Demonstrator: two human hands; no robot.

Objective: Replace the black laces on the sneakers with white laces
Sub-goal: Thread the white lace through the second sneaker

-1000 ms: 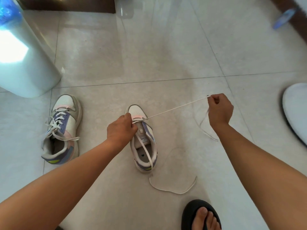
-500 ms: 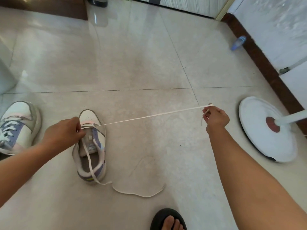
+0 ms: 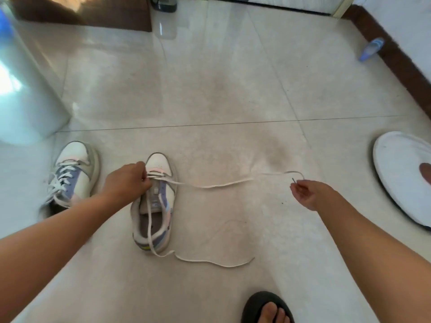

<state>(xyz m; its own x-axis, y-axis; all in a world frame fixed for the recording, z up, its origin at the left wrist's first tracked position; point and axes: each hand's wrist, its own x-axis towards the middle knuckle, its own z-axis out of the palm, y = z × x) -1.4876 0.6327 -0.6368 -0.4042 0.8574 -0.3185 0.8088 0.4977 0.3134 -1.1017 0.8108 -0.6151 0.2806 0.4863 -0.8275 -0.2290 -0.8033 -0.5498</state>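
The white lace (image 3: 217,185) runs slack from the near-toe eyelets of the middle sneaker (image 3: 155,203) out right along the floor, its other end trailing off the heel in a loose curl, and the left hand (image 3: 127,183) has fingers curled in, pinching the lace at the eyelets. The right hand (image 3: 307,194) pinches the lace tip, other fingers loosely bent. A hard tug could drag the short end back through, or leave uneven ends; the left sneaker (image 3: 70,176) looks laced already.
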